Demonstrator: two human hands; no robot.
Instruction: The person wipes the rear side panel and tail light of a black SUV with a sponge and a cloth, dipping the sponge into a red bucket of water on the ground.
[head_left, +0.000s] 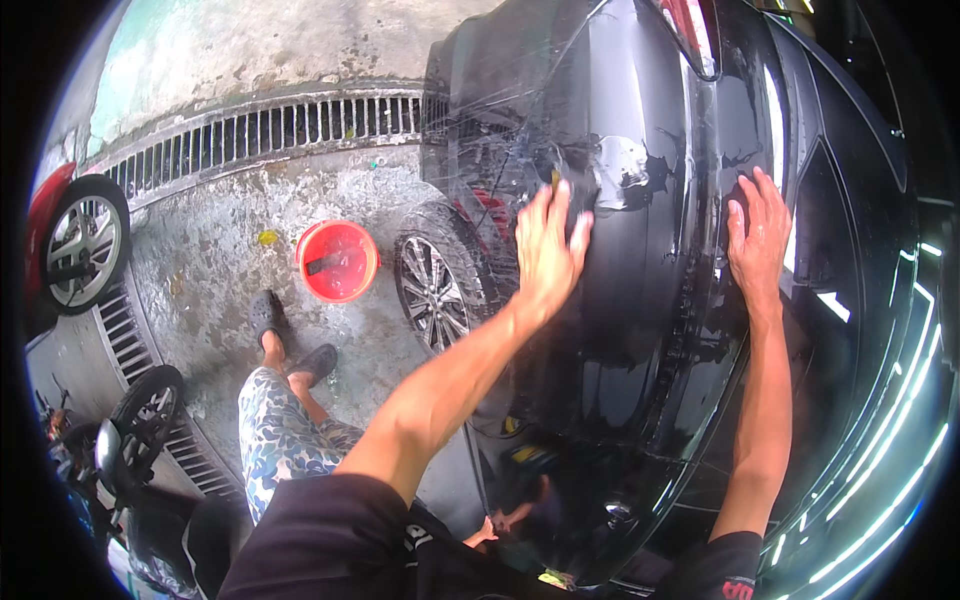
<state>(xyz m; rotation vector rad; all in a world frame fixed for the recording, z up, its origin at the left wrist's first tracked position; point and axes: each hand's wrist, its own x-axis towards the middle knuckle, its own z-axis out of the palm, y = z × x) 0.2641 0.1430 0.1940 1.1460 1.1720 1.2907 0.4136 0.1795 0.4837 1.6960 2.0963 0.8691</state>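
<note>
My left hand (549, 251) is over the wet, glossy black car panel (622, 300) above the wheel, fingers apart and slightly blurred. Around its fingertips lies a clear film (487, 97), creased and wet, whose loose edge hangs out past the panel over the tyre. A small yellowish spot shows at the fingertips; I cannot tell what it is. Farther right, my right hand (760, 236) rests with spread fingers on the black bodywork beyond a long panel gap (701, 225). Neither hand visibly grips anything. Water patches and white reflections cover the paint.
Left of the car wheel (435, 289) stands a red bucket (339, 261) of water with a dark flat object inside. Legs in patterned shorts (289, 442) and dark clogs (264, 315) are nearby. Another hand (484, 534) is by the car's side. Drain grates (277, 131) and motorcycles (150, 420) lie leftward.
</note>
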